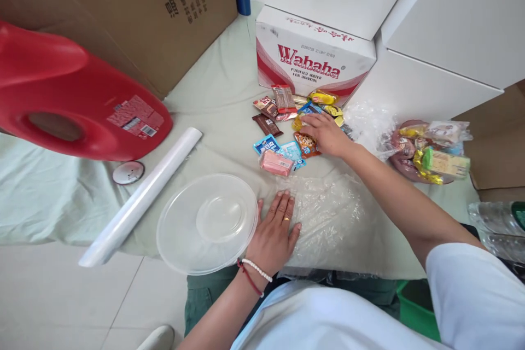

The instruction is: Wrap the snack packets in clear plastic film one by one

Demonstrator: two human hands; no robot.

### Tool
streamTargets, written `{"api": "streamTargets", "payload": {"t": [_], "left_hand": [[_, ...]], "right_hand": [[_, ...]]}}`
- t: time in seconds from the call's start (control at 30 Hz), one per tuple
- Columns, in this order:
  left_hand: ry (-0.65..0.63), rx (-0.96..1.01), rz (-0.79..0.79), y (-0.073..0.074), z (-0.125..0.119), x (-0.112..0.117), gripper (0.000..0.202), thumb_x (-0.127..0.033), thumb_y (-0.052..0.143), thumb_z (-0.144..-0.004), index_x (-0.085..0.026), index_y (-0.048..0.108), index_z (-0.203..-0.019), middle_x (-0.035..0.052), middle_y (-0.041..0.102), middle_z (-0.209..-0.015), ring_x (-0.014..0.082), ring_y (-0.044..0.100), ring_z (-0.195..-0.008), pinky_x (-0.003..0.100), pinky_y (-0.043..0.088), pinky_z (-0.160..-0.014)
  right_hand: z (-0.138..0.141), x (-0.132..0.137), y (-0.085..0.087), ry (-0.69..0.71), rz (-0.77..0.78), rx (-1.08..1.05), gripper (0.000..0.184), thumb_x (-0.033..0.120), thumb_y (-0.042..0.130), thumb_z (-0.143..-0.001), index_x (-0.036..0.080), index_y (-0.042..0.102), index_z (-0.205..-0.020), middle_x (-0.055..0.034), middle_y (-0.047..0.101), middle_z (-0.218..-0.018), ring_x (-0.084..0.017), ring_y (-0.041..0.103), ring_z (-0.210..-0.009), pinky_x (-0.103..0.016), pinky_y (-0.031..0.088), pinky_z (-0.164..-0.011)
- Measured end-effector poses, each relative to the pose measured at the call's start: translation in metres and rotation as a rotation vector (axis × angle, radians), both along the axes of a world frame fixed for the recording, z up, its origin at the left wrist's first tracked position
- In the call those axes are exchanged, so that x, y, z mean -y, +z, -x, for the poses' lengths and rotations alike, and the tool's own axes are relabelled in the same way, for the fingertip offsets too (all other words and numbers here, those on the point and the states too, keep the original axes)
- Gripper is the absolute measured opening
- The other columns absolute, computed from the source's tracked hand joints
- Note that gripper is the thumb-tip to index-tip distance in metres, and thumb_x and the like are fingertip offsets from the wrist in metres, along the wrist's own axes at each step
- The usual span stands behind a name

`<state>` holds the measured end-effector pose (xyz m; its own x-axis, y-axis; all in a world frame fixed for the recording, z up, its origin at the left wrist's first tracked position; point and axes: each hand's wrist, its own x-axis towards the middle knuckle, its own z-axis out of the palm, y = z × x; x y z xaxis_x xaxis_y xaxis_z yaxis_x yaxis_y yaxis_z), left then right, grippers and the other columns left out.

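My left hand [274,228] lies flat on the table, fingers stretched. It rests at the edge of a clear plastic bag [328,213], close against the rim of a round clear plastic lid [174,229]. My right hand [326,134] reaches into a loose pile of wrapped snacks, its fingertips closed at a small yellow-wrapped snack [297,122]. Below those fingers lies an orange-brown cookie packet [307,145]. Left of it are blue packets [266,145], a pink packet [276,163], a dark brown packet [267,125] and a red-brown packet [284,99].
A white and red water carton [315,60] stands behind the pile. To the right are crumpled clear plastic [369,126] and a bowl [400,167] of snacks. A plastic film roll [141,197], a round badge [128,173] and a big red jug [94,93] are on the left.
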<state>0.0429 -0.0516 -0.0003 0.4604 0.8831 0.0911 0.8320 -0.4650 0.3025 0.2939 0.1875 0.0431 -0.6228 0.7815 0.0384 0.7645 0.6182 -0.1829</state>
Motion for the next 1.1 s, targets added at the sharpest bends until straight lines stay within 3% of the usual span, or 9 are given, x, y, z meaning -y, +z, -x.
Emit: {"api": "streamTargets", "payload": {"t": [0.07,0.17,0.3,0.43,0.6,0.7,0.9,1.0,1.1], "left_hand": [[0.000,0.004,-0.003,0.000,0.000,0.000,0.060,-0.043,0.037,-0.107,-0.015,0.043,-0.160,0.0102,0.037,-0.168,0.0267,0.036,-0.157,0.056,0.015,-0.133],[-0.001,0.012,-0.010,0.000,0.000,0.000,0.060,-0.044,0.039,-0.107,-0.015,0.043,-0.159,0.0104,0.039,-0.168,0.0274,0.038,-0.156,0.057,0.018,-0.133],[-0.002,0.022,-0.003,0.001,0.000,0.000,0.059,-0.043,0.040,-0.106,-0.017,0.043,-0.160,0.0116,0.041,-0.166,0.0279,0.039,-0.156,0.056,0.018,-0.133],[0.004,0.020,0.013,0.002,0.000,0.000,0.059,-0.043,0.039,-0.107,-0.016,0.044,-0.159,0.0106,0.041,-0.167,0.0265,0.037,-0.157,0.055,0.017,-0.133],[0.018,0.026,-0.014,0.000,0.000,0.001,0.060,-0.048,0.040,-0.107,-0.017,0.046,-0.158,0.0080,0.041,-0.167,0.0239,0.038,-0.156,0.052,0.018,-0.134],[0.021,0.019,-0.048,-0.002,0.000,0.002,0.059,-0.049,0.039,-0.107,-0.017,0.048,-0.157,0.0083,0.043,-0.166,0.0236,0.038,-0.156,0.051,0.020,-0.133],[0.004,0.017,-0.051,-0.003,0.001,0.001,0.063,-0.051,0.037,-0.107,-0.017,0.045,-0.158,0.0100,0.043,-0.166,0.0244,0.038,-0.156,0.051,0.023,-0.132],[-0.002,0.042,-0.019,-0.003,0.001,0.001,0.072,-0.061,0.037,-0.105,-0.015,0.044,-0.159,0.0106,0.040,-0.167,0.0254,0.037,-0.157,0.053,0.019,-0.133],[-0.008,0.039,-0.011,-0.003,0.001,0.002,0.075,-0.064,0.037,-0.104,-0.013,0.043,-0.159,0.0120,0.040,-0.167,0.0271,0.036,-0.157,0.056,0.016,-0.133]], "right_hand": [[-0.015,0.008,0.003,0.008,0.065,-0.002,0.050,0.024,0.061,-0.089,0.026,0.068,-0.138,-0.0095,0.048,-0.162,-0.035,0.038,-0.151,-0.061,0.024,-0.123],[-0.019,-0.004,0.010,-0.025,0.085,-0.074,0.047,0.023,0.056,-0.090,0.026,0.070,-0.135,-0.0086,0.055,-0.156,-0.032,0.045,-0.145,-0.057,0.032,-0.120],[0.015,-0.037,0.012,-0.122,-0.039,-0.031,0.035,0.029,0.054,-0.096,0.016,0.076,-0.119,-0.0163,0.069,-0.130,-0.036,0.052,-0.130,-0.056,0.039,-0.114],[0.058,-0.062,-0.001,-0.247,-0.170,0.092,0.030,0.035,0.063,-0.093,0.014,0.076,-0.110,-0.0222,0.068,-0.122,-0.045,0.046,-0.127,-0.064,0.041,-0.103],[0.083,-0.074,-0.004,-0.318,-0.196,0.087,0.044,0.017,0.034,-0.101,0.008,0.075,-0.114,-0.0274,0.066,-0.123,-0.046,0.045,-0.130,-0.071,0.034,-0.103],[0.086,-0.072,0.004,-0.297,-0.186,0.084,0.043,0.017,0.036,-0.100,0.009,0.076,-0.111,-0.0269,0.069,-0.116,-0.045,0.047,-0.129,-0.070,0.034,-0.104],[0.065,-0.066,0.041,-0.384,-0.228,-0.058,0.031,0.029,0.048,-0.099,0.012,0.073,-0.107,-0.0250,0.070,-0.113,-0.045,0.053,-0.122,-0.068,0.042,-0.102],[0.034,-0.058,0.062,-0.521,-0.181,-0.279,0.025,0.037,0.055,-0.098,0.016,0.069,-0.098,-0.0155,0.072,-0.099,-0.033,0.064,-0.099,-0.053,0.054,-0.091],[-0.004,-0.037,0.072,-0.606,-0.033,-0.546,0.030,0.048,0.061,-0.095,0.019,0.064,-0.087,-0.0061,0.067,-0.078,-0.023,0.064,-0.074,-0.042,0.058,-0.072]]}}
